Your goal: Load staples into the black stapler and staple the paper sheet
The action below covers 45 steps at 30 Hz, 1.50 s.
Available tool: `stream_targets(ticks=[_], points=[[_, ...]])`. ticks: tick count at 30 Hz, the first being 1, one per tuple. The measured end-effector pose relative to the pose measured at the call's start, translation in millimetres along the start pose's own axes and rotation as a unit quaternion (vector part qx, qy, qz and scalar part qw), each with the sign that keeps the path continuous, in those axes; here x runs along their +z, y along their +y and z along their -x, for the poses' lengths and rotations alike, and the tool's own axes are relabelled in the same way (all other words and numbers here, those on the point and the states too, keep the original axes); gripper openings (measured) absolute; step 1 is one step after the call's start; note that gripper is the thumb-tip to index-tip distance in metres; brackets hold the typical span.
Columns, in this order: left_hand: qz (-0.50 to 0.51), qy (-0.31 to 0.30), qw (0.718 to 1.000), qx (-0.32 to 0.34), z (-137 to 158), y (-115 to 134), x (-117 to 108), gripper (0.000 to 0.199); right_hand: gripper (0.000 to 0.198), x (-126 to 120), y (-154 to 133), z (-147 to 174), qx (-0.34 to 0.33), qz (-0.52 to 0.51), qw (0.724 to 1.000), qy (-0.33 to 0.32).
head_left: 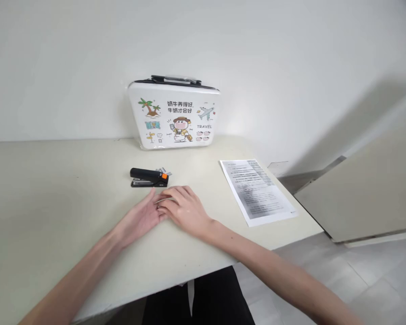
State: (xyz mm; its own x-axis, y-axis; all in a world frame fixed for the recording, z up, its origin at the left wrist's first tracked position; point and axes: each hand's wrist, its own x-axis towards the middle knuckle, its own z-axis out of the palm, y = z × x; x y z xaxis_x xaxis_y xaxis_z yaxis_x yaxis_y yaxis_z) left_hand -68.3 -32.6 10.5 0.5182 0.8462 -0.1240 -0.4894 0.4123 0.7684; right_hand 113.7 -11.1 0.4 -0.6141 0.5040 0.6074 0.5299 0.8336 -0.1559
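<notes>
My left hand [146, 214] lies on the table with its palm turned up, and its fingers are partly covered by my other hand. From the right, my right hand [186, 210] rests across those fingers, back up and lightly curved. Both hands look open, and no object shows in them. Just beyond the fingertips a black stapler [145, 176] with an orange button lies on the table. Behind its right end are several small strips of staples [162, 170], partly hidden by the stapler.
A white case [174, 115] with cartoon travel pictures and a black handle stands against the wall. A printed sheet of paper [257, 192] lies at the right side of the pale table [98, 180]. Beyond the table's right edge is a grey panel [358, 194].
</notes>
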Motion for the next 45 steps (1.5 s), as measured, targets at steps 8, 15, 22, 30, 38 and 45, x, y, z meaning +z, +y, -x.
stream_targets(ticks=[8, 15, 22, 30, 38, 45], points=[[-0.051, 0.052, 0.996, -0.059, 0, 4, -2, 0.065, 0.025, -81, 85, 68, 0.136, -0.033, 0.987, 0.082], [-0.088, 0.082, 0.991, -0.053, -2, 5, 0, 0.052, 0.04, -114, 158, 141, 0.478, -0.166, 0.853, 0.124], [-0.097, 0.093, 0.99, -0.045, -6, 6, -3, 0.053, 0.034, -118, 175, 140, 0.443, -0.095, 0.882, 0.13], [-0.11, 0.082, 0.99, -0.037, -6, 3, -11, 0.053, 0.033, -134, 262, 165, 0.513, 0.041, 0.843, 0.156], [-0.116, 0.073, 0.99, -0.045, -5, 2, -15, 0.054, 0.029, -139, 276, 173, 0.491, 0.046, 0.859, 0.137], [-0.137, 0.059, 0.988, -0.035, -2, -1, -8, 0.055, 0.031, -122, 224, 145, 0.414, 0.001, 0.897, 0.153]])
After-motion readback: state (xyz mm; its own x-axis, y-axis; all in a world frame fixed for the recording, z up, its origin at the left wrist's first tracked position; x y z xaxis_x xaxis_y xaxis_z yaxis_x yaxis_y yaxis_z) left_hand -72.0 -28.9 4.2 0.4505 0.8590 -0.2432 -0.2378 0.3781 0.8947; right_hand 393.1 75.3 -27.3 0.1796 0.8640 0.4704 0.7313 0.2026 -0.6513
